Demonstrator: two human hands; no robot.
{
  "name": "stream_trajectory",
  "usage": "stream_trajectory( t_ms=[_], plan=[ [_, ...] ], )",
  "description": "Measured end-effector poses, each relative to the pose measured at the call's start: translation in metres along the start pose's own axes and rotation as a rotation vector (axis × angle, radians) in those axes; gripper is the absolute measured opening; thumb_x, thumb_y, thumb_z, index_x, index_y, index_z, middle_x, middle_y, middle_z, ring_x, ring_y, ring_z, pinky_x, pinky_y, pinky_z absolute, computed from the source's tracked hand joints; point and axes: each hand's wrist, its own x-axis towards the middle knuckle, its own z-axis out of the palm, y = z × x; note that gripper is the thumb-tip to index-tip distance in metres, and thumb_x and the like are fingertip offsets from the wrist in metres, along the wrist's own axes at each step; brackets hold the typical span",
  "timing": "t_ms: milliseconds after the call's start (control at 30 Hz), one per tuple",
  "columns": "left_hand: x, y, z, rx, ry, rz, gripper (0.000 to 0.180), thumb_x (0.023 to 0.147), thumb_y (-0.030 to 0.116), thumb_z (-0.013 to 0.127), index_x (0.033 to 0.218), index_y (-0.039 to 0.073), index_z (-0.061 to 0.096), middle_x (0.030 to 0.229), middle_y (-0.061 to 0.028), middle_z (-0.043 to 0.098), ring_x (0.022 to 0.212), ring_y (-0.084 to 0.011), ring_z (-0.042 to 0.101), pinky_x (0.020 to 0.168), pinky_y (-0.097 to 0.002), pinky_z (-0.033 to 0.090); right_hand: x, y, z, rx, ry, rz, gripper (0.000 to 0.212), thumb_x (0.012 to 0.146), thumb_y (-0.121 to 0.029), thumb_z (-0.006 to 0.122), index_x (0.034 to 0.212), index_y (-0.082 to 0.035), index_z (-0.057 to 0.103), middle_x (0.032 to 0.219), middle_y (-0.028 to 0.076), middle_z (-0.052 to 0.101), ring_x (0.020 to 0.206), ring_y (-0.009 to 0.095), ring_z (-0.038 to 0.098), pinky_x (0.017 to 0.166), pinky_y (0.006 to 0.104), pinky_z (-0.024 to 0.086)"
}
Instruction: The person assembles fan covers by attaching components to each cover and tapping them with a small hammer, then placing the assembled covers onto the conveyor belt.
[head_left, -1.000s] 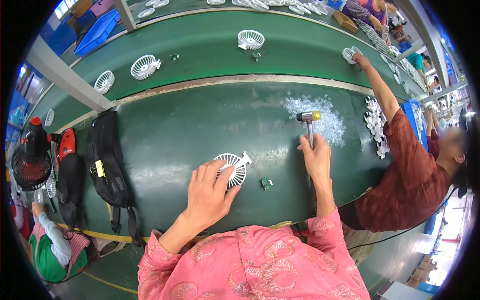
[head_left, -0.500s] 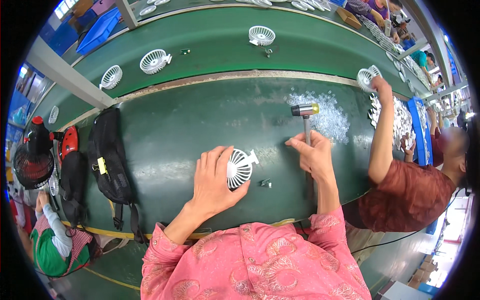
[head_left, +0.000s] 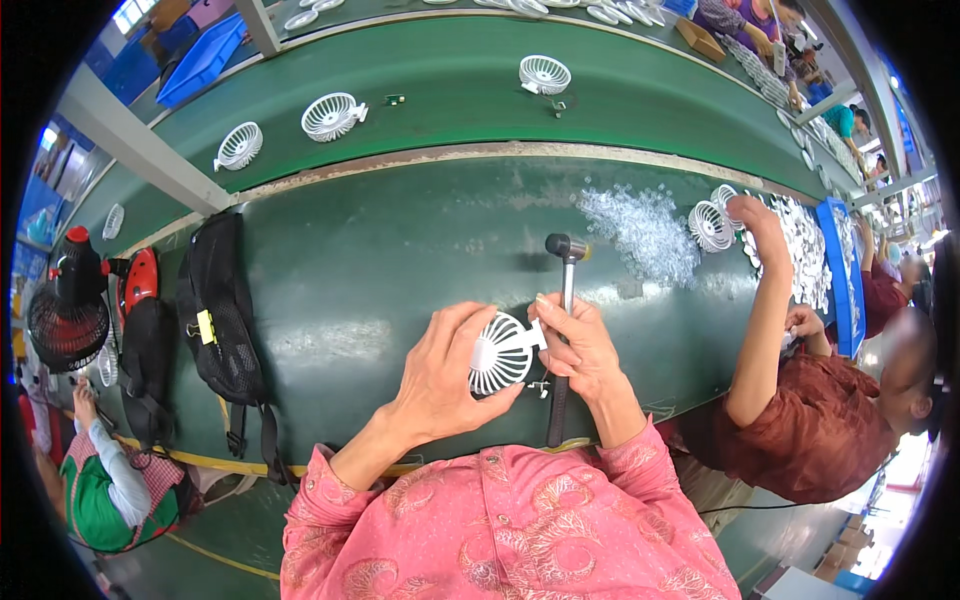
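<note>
My left hand (head_left: 441, 372) is wrapped around a white round fan housing (head_left: 500, 352) with slatted ribs, which rests on the green table. At its right side a short white neck piece (head_left: 538, 335) sticks out. My right hand (head_left: 583, 347) grips the shaft of a small mallet (head_left: 567, 285), whose dark head points away from me. The thumb and fingertips of that hand are close to the neck piece; whether they pinch something small there I cannot tell. A small circuit board with metal parts (head_left: 538, 388) lies just below the housing, between my hands.
Clear small plastic pieces (head_left: 640, 232) are heaped at the far right. A co-worker's hand (head_left: 762, 225) holds white fan housings (head_left: 711, 227) there, near white parts and a blue bin (head_left: 842, 275). A black bag (head_left: 222, 310) lies left. More housings (head_left: 333, 117) sit on the belt (head_left: 440, 70).
My right hand has moved left with the mallet, up to the fan housing's neck piece. The belt's housings have shifted right. The co-worker has brought housings from the belt onto the table.
</note>
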Motion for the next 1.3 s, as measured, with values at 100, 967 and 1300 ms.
stream_trajectory(
  t_ms=[100,967,1300],
  plan=[
    [-0.001,0.0,0.001,-0.021,-0.015,-0.037,0.078,0.066,0.022,0.082,0.131,-0.001,0.046,0.123,-0.0186,0.049,0.109,-0.0364,0.054,0.088,-0.0438,0.05,0.0,0.003,0.005,0.019,0.058,-0.01,0.02,0.095,-0.018,0.065,0.091,0.001,0.063,0.072,0.004,0.061,0.034,0.002,0.03,0.028,0.0206,0.025],
    [-0.002,-0.011,0.012,-0.092,0.025,-0.133,0.075,0.067,0.026,0.082,0.129,0.001,0.05,0.121,-0.0178,0.052,0.108,-0.0346,0.057,0.086,-0.042,0.052,0.002,0.014,0.002,0.02,-0.094,-0.065,0.026,0.099,-0.024,0.057,0.099,0.002,0.063,0.057,-0.001,0.049,0.034,0.002,0.03,0.031,0.0198,0.025],
    [-0.001,-0.007,0.007,-0.075,0.014,-0.083,0.074,0.066,0.025,0.083,0.129,0.0,0.05,0.122,-0.0164,0.051,0.11,-0.0346,0.055,0.087,-0.0425,0.052,0.005,0.011,-0.005,0.084,-0.065,-0.077,0.018,0.097,-0.014,0.059,0.1,0.003,0.065,0.057,0.0,0.049,0.035,0.005,0.031,0.032,0.0223,0.025]
  ],
)
